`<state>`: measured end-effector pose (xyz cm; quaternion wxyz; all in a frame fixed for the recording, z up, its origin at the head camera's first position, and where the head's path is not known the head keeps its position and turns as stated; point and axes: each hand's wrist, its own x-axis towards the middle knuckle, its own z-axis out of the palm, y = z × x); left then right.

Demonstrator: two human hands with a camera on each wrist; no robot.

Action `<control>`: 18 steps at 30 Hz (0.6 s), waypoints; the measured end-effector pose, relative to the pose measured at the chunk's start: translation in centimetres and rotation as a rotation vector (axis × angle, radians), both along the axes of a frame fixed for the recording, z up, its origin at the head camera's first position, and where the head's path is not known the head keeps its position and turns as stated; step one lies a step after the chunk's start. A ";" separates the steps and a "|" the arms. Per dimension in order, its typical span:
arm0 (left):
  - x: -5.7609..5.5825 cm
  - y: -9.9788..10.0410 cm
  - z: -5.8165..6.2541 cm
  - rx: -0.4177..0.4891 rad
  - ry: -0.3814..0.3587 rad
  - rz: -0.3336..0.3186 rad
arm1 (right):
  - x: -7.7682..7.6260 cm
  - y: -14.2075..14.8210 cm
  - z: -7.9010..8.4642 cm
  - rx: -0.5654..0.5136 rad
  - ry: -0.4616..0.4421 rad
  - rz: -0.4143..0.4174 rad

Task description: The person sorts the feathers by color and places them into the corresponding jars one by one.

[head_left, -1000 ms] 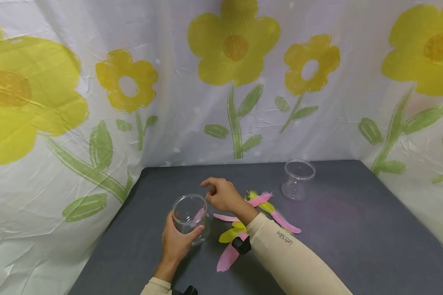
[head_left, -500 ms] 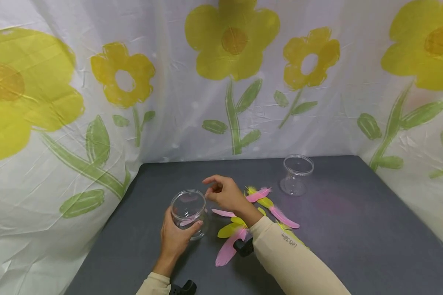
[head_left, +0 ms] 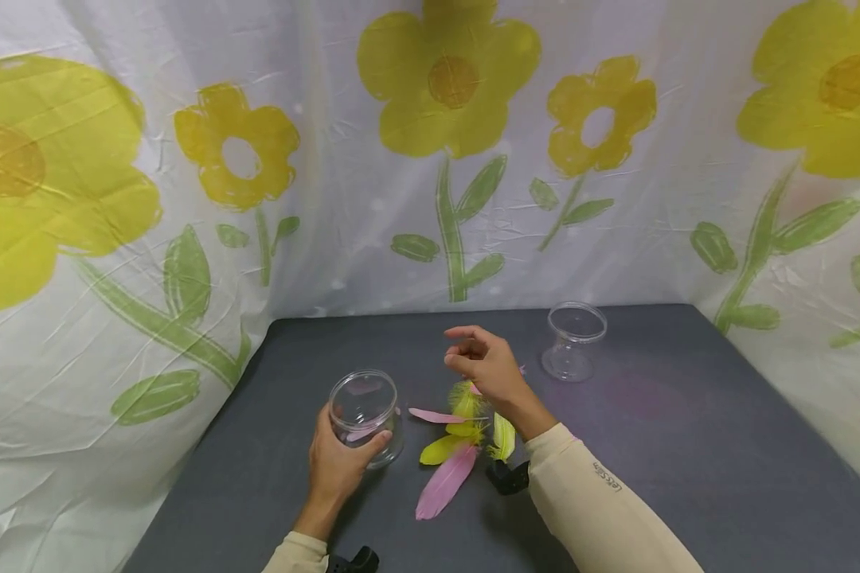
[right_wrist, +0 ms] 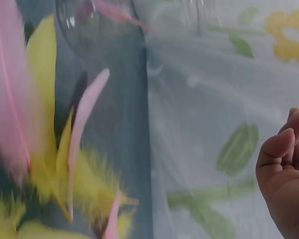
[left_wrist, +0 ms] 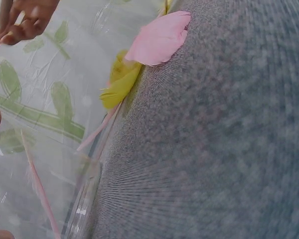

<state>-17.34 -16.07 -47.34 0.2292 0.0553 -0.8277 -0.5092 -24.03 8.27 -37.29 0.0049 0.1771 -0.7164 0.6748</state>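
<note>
My left hand (head_left: pixel 337 461) grips a clear plastic jar (head_left: pixel 387 426) by its side, thumb toward the front. A pink feather (head_left: pixel 361 433) lies inside the jar; the left wrist view shows this feather (left_wrist: pixel 39 184) through the clear wall. My right hand (head_left: pixel 493 372) hovers over a loose pile of feathers, its fingers loosely curled and nothing visible between them. In the pile are a large pink feather (head_left: pixel 447 482), a yellow feather (head_left: pixel 439 450) and a slim pink feather (head_left: pixel 433 415). The right forearm hides part of the pile.
Another clear container (head_left: pixel 568 358), narrow at its waist, stands at the back right of the dark grey table (head_left: pixel 688 477). A white curtain (head_left: pixel 351 199) printed with yellow flowers hangs behind and along the sides.
The pink feather has dropped lower inside the jar. My right hand has moved right, from beside the jar's rim to above the feather pile. The left hand keeps its grip.
</note>
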 end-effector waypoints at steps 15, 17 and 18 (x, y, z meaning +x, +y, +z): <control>-0.1 0.0 0.0 0.025 -0.026 -0.001 | -1.0 6.5 -0.4 -0.079 0.018 -0.131; -0.1 0.0 0.0 0.025 -0.025 0.001 | -1.2 7.3 -0.4 -0.073 0.022 -0.161; -0.1 0.1 0.0 0.023 -0.022 0.003 | -1.3 7.7 -0.5 -0.070 0.022 -0.175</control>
